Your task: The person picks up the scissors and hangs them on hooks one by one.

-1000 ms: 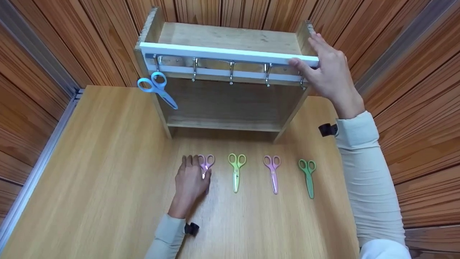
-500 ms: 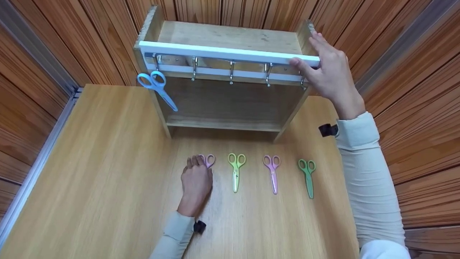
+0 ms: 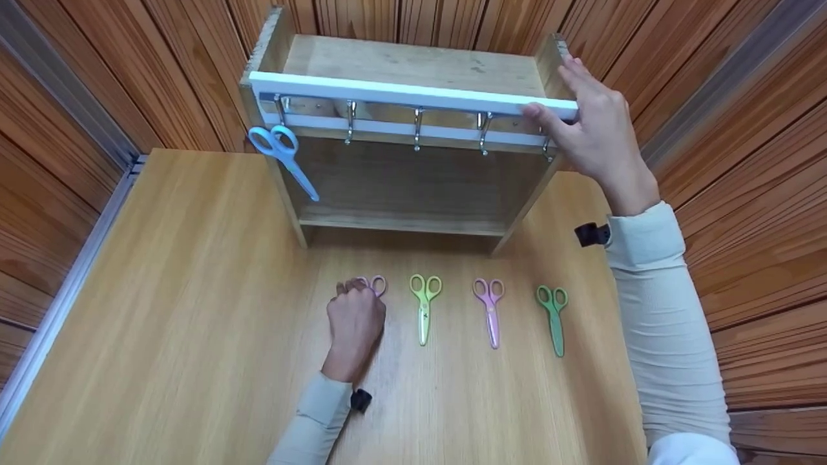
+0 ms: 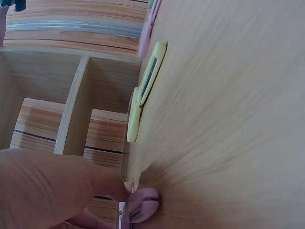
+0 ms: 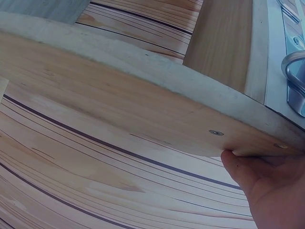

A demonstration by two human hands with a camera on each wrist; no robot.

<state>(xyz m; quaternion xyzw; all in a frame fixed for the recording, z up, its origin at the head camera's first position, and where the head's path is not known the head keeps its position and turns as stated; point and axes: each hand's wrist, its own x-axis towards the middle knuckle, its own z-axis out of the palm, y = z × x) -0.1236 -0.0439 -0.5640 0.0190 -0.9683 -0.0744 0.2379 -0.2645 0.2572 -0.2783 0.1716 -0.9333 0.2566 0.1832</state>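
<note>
In the head view my left hand [image 3: 355, 321] is low over the table, fingers curled, pinching purple scissors [image 3: 378, 285]; their handle loops show past the fingers and the hand hides the blades. The left wrist view shows thumb and finger at one end of these scissors [image 4: 144, 204]. My right hand [image 3: 601, 132] holds the upper right corner of a wooden shelf [image 3: 413, 63], thumb on the white hook rail [image 3: 400, 92] and fingers along the outer side. A fingertip touches the side panel [image 5: 157, 102] in the right wrist view. Blue scissors [image 3: 284, 157] hang from the leftmost hook.
Yellow scissors [image 3: 424, 309], pink scissors [image 3: 490, 312] and green scissors [image 3: 554, 320] lie in a row right of my left hand. Several hooks, such as the middle hook [image 3: 417, 129], line the rail. Wood-patterned walls [image 3: 58, 213] enclose the table [image 3: 194, 361].
My left hand has shifted slightly right and its fingers have curled in around the purple scissors. The blue scissors swing a little on their hook. My right hand stays at the shelf corner.
</note>
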